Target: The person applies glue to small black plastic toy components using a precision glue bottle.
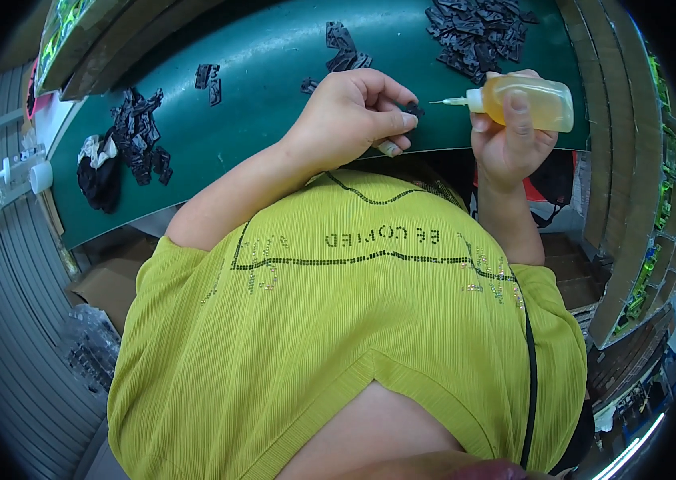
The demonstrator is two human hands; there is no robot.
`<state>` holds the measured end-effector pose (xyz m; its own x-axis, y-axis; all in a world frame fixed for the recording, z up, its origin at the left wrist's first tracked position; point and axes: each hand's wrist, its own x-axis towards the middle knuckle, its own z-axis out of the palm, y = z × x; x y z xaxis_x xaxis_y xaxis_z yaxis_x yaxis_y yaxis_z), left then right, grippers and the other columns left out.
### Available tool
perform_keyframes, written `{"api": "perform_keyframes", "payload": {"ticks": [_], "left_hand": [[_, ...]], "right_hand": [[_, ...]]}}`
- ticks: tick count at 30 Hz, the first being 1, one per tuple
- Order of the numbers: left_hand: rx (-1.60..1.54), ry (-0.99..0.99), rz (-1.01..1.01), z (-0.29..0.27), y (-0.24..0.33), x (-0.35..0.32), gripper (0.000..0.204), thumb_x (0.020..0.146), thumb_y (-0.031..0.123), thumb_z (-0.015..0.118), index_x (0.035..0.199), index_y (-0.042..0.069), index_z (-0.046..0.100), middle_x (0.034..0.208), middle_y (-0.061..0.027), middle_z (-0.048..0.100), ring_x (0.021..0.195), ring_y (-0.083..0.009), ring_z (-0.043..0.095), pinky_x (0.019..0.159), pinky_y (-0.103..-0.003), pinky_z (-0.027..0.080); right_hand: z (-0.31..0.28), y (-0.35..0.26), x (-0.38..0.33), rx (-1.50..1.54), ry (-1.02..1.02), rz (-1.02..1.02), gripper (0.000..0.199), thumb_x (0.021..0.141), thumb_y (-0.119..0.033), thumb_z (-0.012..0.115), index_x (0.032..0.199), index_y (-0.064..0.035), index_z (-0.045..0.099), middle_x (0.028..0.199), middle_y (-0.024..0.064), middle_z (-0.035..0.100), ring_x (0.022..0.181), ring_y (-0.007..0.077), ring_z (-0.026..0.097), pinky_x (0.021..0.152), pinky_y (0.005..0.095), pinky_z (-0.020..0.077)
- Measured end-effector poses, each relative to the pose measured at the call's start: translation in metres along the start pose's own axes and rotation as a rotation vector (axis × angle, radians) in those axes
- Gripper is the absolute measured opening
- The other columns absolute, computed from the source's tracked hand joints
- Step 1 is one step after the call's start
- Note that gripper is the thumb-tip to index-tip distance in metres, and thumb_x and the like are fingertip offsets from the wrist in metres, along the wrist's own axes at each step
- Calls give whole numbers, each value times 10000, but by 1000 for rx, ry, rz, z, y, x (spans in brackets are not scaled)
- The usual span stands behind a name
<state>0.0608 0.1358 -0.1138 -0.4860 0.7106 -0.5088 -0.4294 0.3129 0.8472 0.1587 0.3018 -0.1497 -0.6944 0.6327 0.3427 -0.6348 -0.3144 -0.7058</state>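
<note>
Between the thumb and fingers of my left hand [354,112] is a small black plastic part [415,109], mostly covered by the fingertips. My right hand [511,144] grips a squeeze bottle [546,104] of yellowish liquid, tipped on its side. Its thin needle tip [442,102] points left at the black part, with a small gap between them. Both hands are over the near edge of the green table [266,104]. Just beyond my left hand lies a small group of black plastic parts [342,50].
A large heap of black parts [478,36] lies at the far right of the table. Another pile [138,132] is at the left, beside a black and white cloth bundle [98,172]. A few loose pieces [210,82] lie between. Cardboard-edged racks [622,144] flank the table.
</note>
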Motion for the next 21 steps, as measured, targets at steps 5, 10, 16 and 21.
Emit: {"api": "perform_keyframes", "payload": {"ticks": [5, 10, 16, 21], "left_hand": [[-14, 19, -23, -1, 1, -1, 221, 838, 12, 635, 1044, -57, 596, 838, -110, 658, 699, -148, 667, 626, -236, 562], [-10, -1, -16, -3, -3, 0, 216, 842, 7, 621, 1044, -66, 593, 846, -121, 660, 707, -154, 671, 630, -237, 563], [29, -13, -8, -3, -2, 0, 210, 844, 2, 620, 1042, -62, 594, 841, -118, 660, 706, -154, 672, 630, -236, 564], [41, -15, 4, -3, -5, 1, 207, 845, -1, 619, 1042, -61, 595, 847, -119, 660, 707, -156, 673, 630, -237, 566]], "right_hand": [[3, 6, -4, -260, -78, -6, 95, 847, -25, 645, 925, 16, 609, 807, 104, 649, 545, 100, 574, 456, 185, 440], [6, 6, -5, -315, -79, 12, 73, 841, -19, 653, 899, 15, 624, 784, 92, 654, 553, 96, 579, 455, 180, 438], [5, 6, -5, -353, -69, 16, 82, 836, -18, 660, 901, 17, 626, 784, 88, 654, 549, 91, 576, 453, 178, 436], [9, 5, -5, -426, -106, 15, 80, 834, -16, 664, 896, 16, 626, 772, 80, 653, 537, 86, 567, 448, 176, 427]]}}
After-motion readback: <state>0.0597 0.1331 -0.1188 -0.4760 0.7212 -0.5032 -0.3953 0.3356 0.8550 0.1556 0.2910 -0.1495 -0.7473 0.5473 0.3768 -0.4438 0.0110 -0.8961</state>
